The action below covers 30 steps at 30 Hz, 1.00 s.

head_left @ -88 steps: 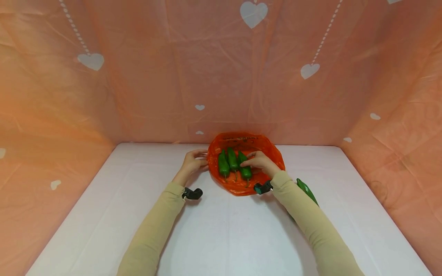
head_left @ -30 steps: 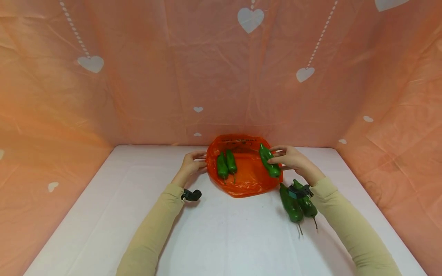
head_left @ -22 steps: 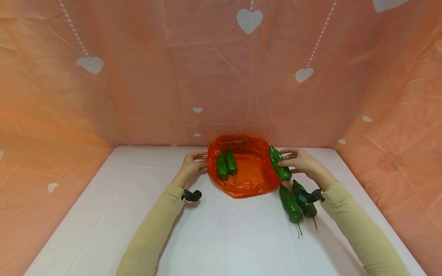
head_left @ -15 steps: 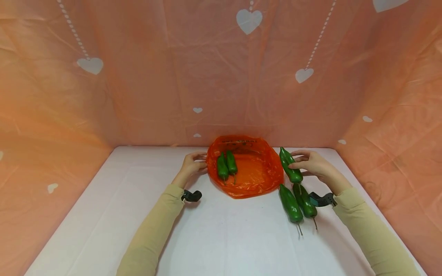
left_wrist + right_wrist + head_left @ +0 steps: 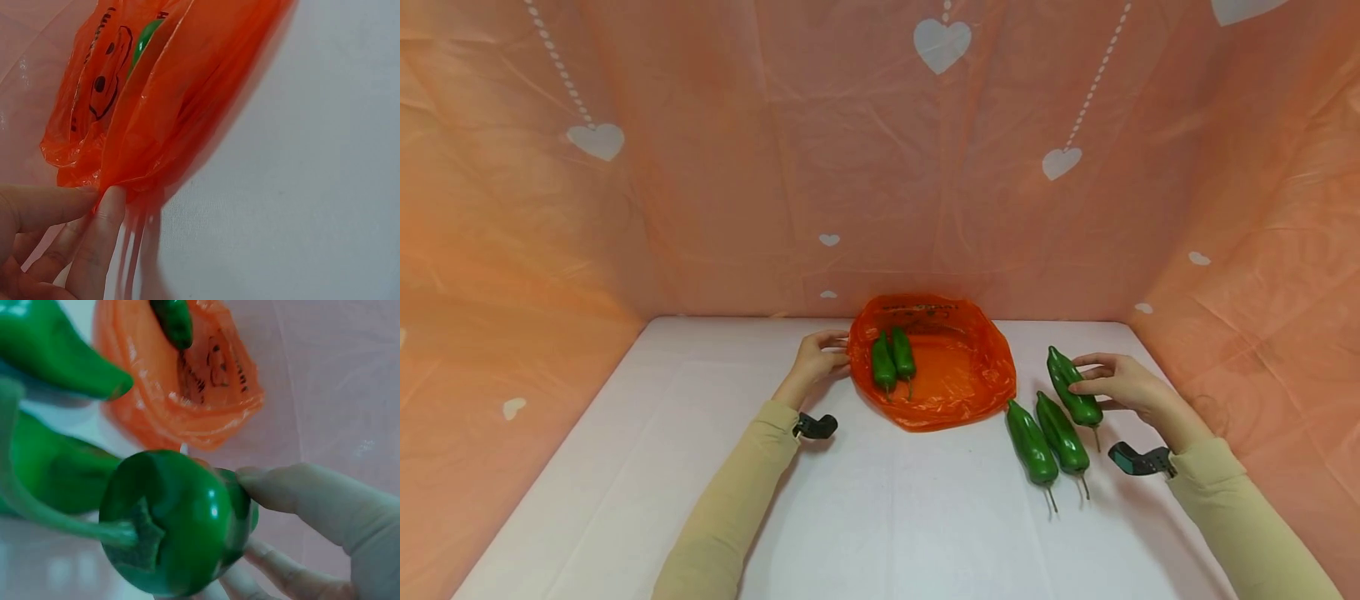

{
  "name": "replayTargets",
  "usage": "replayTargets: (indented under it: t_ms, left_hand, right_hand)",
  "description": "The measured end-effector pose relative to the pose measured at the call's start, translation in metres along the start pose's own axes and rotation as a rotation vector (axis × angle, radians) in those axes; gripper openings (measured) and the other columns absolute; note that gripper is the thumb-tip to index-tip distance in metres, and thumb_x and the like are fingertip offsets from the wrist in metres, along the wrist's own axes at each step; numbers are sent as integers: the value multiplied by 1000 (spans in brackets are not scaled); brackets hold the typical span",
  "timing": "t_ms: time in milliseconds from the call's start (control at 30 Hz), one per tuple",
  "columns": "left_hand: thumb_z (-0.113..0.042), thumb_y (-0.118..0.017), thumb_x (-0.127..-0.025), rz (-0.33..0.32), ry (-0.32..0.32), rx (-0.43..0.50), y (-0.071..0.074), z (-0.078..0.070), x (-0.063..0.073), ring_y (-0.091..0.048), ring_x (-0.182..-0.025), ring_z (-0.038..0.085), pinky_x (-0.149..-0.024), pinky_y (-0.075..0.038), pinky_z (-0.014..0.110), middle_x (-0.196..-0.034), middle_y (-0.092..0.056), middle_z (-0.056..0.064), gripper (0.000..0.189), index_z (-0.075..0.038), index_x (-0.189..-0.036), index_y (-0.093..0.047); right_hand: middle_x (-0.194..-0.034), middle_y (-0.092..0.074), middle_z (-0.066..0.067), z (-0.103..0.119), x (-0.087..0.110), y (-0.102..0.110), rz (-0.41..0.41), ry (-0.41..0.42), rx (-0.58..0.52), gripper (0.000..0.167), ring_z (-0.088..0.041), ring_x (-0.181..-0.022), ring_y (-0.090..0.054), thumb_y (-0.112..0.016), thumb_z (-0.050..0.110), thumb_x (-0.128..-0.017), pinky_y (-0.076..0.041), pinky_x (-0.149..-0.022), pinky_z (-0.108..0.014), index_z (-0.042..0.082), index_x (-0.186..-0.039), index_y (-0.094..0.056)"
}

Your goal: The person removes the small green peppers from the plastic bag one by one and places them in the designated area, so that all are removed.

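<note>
From here I see the right hand (image 5: 1120, 382), at the right of the head view, pinching the held pepper (image 5: 1071, 387) near its middle. Its tip points upper left, its stem lower right; in the right wrist view the stem end sits left of the hand. I can't tell whether it touches the table (image 5: 887, 517). Just below and left of it, two loose peppers (image 5: 1032, 443) lie side by side. Near centre, the left hand (image 5: 815, 358) pinches the left edge of the orange bag (image 5: 955, 408), with two bagged peppers (image 5: 883, 362) inside toward that edge.
</note>
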State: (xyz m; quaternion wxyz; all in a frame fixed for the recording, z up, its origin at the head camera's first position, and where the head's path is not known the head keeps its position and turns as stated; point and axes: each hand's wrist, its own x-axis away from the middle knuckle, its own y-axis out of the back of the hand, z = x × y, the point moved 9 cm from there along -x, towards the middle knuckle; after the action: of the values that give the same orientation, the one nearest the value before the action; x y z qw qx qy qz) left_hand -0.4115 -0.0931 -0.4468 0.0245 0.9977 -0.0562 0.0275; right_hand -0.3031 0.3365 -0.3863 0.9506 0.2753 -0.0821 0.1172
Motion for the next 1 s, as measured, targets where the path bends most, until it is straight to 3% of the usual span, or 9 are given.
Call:
replayTargets:
  t_ms: [467, 633, 1000]
  left_hand:
    - [14, -61, -82, 3, 5, -13, 0, 2, -1, -64, -73, 19, -72, -58, 36, -121, -56, 27, 46, 6, -127, -55]
    - [14, -60, -83, 29, 14, -7, -1, -3, 3, -65, -78, 24, -78, -57, 43, -124, -53, 30, 48, 8, -129, -52]
    - [13, -61, -83, 1, 17, -10, 0, 2, -1, -64, -70, 16, -69, -59, 32, -120, -57, 26, 46, 4, -128, -56]
  right_hand:
    - [-104, -64, -11, -43, 13, 3, -20, -101, 1, 64, -15, -83, -62, -70, 15, -87, -57, -76, -40, -15, -133, -37]
    - [-103, -63, -11, -53, 15, 2, -22, -122, 17, 64, -14, -83, -62, -70, 15, -87, -57, -75, -38, -15, -133, -38]
    - [-108, -62, -17, -67, 18, -1, -24, -142, 36, 64, -16, -85, -62, -71, 16, -86, -57, -75, -37, -15, -132, -40]
